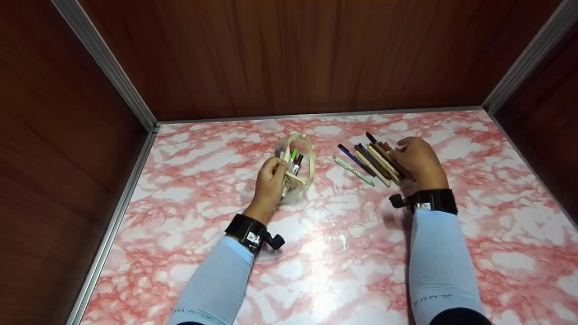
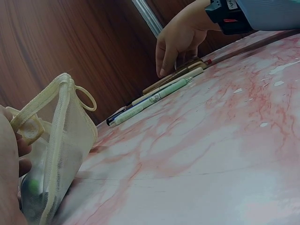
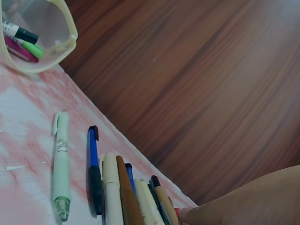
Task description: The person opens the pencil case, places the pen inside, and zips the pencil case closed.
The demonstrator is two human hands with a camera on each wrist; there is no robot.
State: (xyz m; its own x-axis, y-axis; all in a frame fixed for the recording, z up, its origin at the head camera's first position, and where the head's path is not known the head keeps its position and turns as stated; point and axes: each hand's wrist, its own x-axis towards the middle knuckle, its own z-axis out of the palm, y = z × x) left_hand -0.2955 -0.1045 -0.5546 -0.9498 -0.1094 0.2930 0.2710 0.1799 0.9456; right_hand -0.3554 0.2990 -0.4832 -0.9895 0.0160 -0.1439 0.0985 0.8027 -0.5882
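On the left of the marbled table (image 1: 180,180), the left hand (image 1: 270,180) pinches the near rim of a cream mesh pouch (image 1: 299,164), fingers curled round the fabric edge so that the mouth stands open. Inside it lie a few markers (image 1: 294,160), one green-capped, one black-capped. From the left wrist view the pouch (image 2: 65,150) looks limp and thin; it sags where nothing props it, and a small loop hangs at its top corner. I judge it very light and floppy, so the stiffened rim band is the sensible place to hold it; the mesh itself would only crumple.

Between the hands, a pale green pen (image 1: 353,170) lies alone on the table, just beside the main row and apart from the pouch.

To the right, a row of pens (image 1: 377,158) lies side by side, tips pointing up and left, touching one another. The right hand (image 1: 420,162) rests over their near ends, fingers bent down onto the outermost ones; whether it actually grips any I cannot tell, as the hand hides the contact. The right wrist view shows the pens (image 3: 122,197) as smooth, stiff barrels. They are probably light and a bit slippery, liable to roll, so best taken mid-barrel.
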